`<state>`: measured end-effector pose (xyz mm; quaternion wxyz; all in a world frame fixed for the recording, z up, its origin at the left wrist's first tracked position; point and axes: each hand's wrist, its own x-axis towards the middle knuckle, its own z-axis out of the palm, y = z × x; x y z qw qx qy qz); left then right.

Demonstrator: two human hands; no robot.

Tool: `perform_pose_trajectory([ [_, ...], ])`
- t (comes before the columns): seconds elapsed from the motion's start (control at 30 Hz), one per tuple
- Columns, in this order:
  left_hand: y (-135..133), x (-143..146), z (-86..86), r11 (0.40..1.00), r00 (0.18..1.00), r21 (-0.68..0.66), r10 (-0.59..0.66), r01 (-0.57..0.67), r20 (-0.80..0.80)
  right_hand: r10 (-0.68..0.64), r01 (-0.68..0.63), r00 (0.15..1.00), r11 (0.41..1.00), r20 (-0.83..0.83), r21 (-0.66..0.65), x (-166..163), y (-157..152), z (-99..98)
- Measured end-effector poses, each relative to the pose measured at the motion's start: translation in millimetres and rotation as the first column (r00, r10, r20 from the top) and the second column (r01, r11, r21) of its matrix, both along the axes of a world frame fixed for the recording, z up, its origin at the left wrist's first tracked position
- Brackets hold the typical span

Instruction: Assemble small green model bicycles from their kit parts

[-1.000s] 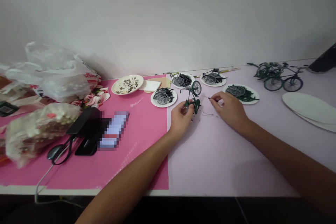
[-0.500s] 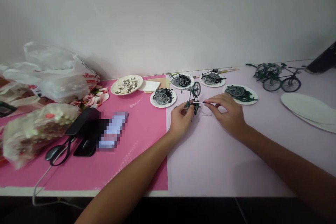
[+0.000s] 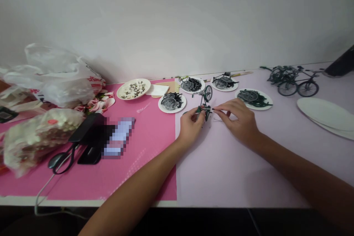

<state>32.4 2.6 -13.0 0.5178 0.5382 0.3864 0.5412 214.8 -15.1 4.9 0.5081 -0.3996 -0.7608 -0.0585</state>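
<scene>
Where the two sets of fingers almost meet above the desk [image 3: 221, 169], one green model bicycle [image 3: 204, 99] is entered: partly hidden by the left fingers, with one spoked wheel raised just beyond them. By the left hand [image 3: 191, 122] the bicycle is held, thumb and fingers closed on its frame. By the right hand [image 3: 239, 119] one thin rod [image 3: 209, 109] is held, its dark end pinched between thumb and fingertips, its pale shaft laid level toward the left fingers and ending at the bicycle's frame; whether the tip is seated cannot be told. For good work, the frame is best gripped close to the point met by the rod, firmly but without squeezing, since the slender tubes and spokes would probably bend. The rod is best kept in line with that point and pressed lightly from the right fingertips, as a slanted push could make it slip toward the left thumb. Loose thin pieces [image 3: 217, 120] are noted on the near side of the right fingertips, where they could be swept aside by a low wrist. Also listed: a plate of green parts [image 3: 267, 107], beyond the right fingers; a plate of black parts [image 3: 173, 111], beyond and left of the left fingers.
</scene>
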Motion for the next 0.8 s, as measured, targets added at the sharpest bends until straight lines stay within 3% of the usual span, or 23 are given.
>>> perform_pose_trajectory([
  [0.8,2.5,2.0,-3.3,0.999,0.999,0.011,0.044,-0.044,-0.010,0.048,-0.048,0.999,0.998,0.020,0.034,0.3,-0.4,1.6],
])
